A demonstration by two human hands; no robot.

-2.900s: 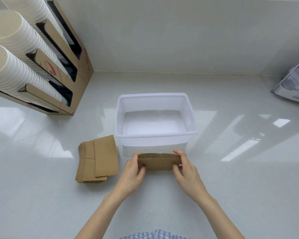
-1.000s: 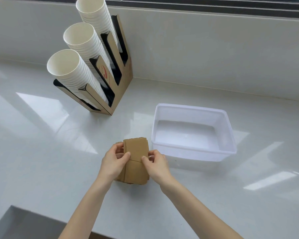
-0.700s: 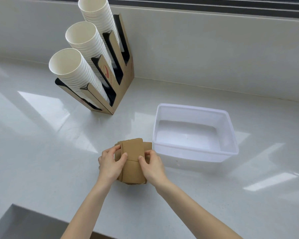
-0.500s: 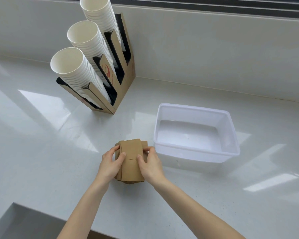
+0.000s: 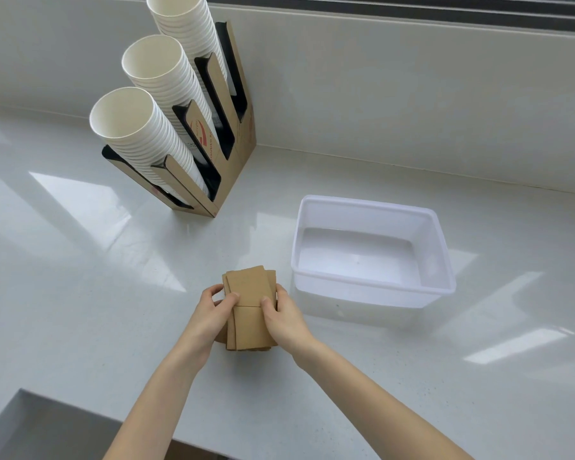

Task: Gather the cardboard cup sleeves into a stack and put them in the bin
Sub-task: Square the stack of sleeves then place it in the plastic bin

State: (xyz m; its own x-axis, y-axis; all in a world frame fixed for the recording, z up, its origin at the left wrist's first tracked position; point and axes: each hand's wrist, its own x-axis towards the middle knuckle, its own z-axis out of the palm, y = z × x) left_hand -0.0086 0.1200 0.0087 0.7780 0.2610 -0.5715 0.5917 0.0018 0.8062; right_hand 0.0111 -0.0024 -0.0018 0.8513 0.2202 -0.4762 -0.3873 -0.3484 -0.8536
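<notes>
A stack of brown cardboard cup sleeves (image 5: 249,290) lies flat on the white counter, just left of the bin. My left hand (image 5: 211,315) presses its left edge and my right hand (image 5: 284,318) presses its right edge, thumbs resting on top. The sleeves are roughly squared, with a few edges sticking out at the far end. The translucent white plastic bin (image 5: 372,287) stands to the right of the stack and holds nothing.
A cardboard cup dispenser (image 5: 213,154) with three slanted columns of white paper cups (image 5: 136,127) stands at the back left against the wall. The counter's front edge (image 5: 80,410) runs at the lower left, with grey floor below.
The stack I held in front of the bin has joined the pile on the left. Since then both hands have pushed the sleeves' sides inward, making the stack narrower and neater.
</notes>
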